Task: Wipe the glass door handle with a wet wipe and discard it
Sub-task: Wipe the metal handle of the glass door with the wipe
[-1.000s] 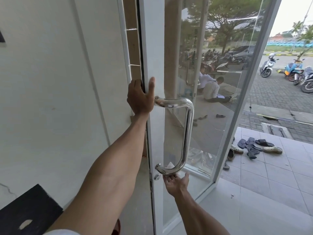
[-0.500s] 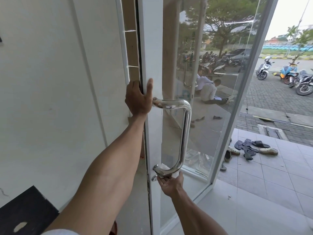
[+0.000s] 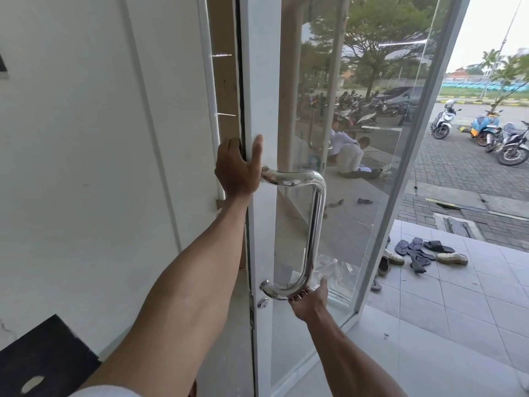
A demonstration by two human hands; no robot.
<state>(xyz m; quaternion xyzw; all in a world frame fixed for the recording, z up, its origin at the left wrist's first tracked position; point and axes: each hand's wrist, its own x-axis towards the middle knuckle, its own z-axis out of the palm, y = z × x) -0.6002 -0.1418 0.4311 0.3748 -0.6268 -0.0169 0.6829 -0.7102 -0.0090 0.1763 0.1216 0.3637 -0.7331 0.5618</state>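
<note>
A chrome D-shaped handle (image 3: 315,224) is fixed to the white stile of a glass door (image 3: 263,110). My left hand (image 3: 239,170) grips the door's edge just left of the handle's upper mount, thumb on the front face. My right hand (image 3: 310,299) cups the handle's lower bend from below, with its fingers curled up behind the bar. The wet wipe is pressed between those fingers and the metal and is almost wholly hidden. A round lock (image 3: 262,303) sits under the lower mount.
A white wall (image 3: 100,167) stands to the left, with a black object (image 3: 43,359) at the bottom left. Sandals and shoes (image 3: 420,255) lie on the tiled floor outside. Parked scooters (image 3: 486,130) stand beyond. People sitting on the ground are reflected in the glass.
My right hand has slid to the right along the handle's bottom bar, from near the lower mount to the bend. My left hand has kept its grip on the door's edge.
</note>
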